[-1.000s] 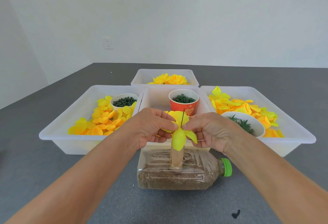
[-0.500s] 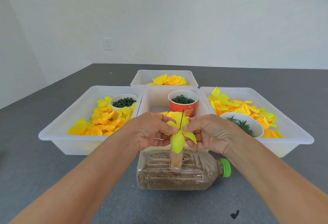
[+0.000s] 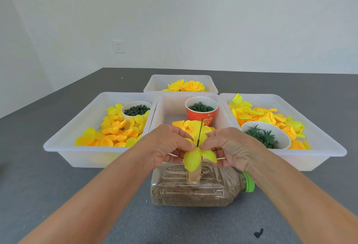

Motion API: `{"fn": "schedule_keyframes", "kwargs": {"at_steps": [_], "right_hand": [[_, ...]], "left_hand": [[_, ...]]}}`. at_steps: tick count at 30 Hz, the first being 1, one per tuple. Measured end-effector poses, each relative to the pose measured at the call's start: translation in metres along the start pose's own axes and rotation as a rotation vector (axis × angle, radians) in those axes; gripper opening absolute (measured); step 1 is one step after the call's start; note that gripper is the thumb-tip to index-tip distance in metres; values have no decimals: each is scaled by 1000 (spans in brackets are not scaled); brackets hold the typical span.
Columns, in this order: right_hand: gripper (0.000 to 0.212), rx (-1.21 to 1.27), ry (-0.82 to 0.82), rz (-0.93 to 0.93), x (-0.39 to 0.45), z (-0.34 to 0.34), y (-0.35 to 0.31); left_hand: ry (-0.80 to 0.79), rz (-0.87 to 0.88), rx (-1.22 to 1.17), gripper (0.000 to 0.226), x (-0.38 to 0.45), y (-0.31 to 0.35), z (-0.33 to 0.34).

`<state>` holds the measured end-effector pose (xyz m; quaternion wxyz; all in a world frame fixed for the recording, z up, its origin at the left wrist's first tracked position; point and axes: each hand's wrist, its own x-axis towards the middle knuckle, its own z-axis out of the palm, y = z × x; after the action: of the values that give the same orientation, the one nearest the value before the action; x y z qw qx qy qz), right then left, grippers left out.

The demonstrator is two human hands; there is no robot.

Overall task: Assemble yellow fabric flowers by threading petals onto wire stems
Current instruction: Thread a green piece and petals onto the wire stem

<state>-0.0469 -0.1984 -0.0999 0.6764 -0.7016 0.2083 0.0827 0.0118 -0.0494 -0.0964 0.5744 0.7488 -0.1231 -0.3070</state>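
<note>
**Two hands pinch petals on a wire stem at frame centre**

Four white plastic tubs sit on a grey table (image 3: 58,195) across the middle of the frame. The left tub (image 3: 64,145) holds loose yellow and orange petals (image 3: 114,133) and a white cup of dark green rings (image 3: 136,109). The right tub (image 3: 327,147) holds more yellow petals (image 3: 257,115) and a white bowl of green leaf pieces (image 3: 265,136). The centre tub (image 3: 164,108) holds a red paper cup (image 3: 201,113) filled with green rings. The far tub (image 3: 160,83), above centre, holds finished yellow flowers (image 3: 186,86).

Lower centre, a clear plastic bottle (image 3: 193,191) lies on its side, part filled with brown grains, its green cap (image 3: 249,182) pointing right. A tan tube (image 3: 193,175) stands upright from the bottle's top side.

Just above the tube, the left hand (image 3: 164,145) and right hand (image 3: 232,147) meet, each with fingertips curled and pinching the yellow fabric petals (image 3: 192,159) gathered on a thin dark wire stem (image 3: 200,133). Two petals droop below the fingers; the stem rises above them, in front of the red cup.

A white wall socket (image 3: 118,46) sits in the upper left.
</note>
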Motion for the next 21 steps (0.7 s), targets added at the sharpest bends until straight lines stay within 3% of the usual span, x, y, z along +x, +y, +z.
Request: {"fn": "schedule_keyframes", "kwargs": {"at_steps": [12,18,21], "right_hand": [[23,52,-23,52,-3,0,1],[38,-83,136,-178,-10,-2,6],[29,-129,182,-335,-12,-3,9]], "left_hand": [[-28,-62,-46,15,1,-1,-1],[28,-34,-52,18,-4,-4,-4],[113,71,-46,21,-6,-5,-5]]}}
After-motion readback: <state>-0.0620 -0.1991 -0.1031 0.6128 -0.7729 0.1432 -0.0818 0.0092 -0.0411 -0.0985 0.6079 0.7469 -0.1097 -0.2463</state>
